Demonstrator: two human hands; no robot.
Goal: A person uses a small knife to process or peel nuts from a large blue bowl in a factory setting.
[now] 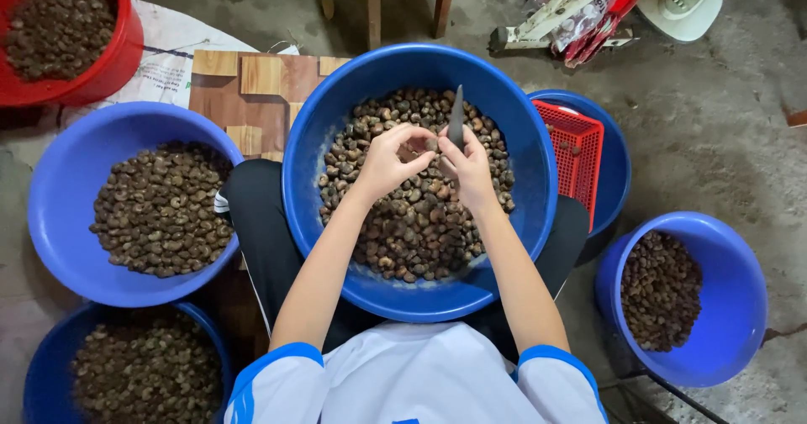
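- Nut [430,144] sits pinched in left hand [388,159] fingertips, above the lap basin [538,172] of nuts.
- Right hand [471,168] is closed on a dark pointed tool [456,117], tip up, just beside the nut.
- Judgement: brace hands together, keep the tip off fingers, work over the basin.
- Nut detail too small; tool handle hidden in fist; lower-left basin [42,365] cut off.

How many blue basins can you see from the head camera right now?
5: centre on the lap, left, bottom-left, right, and one behind the red basket. More may lie outside the frame.
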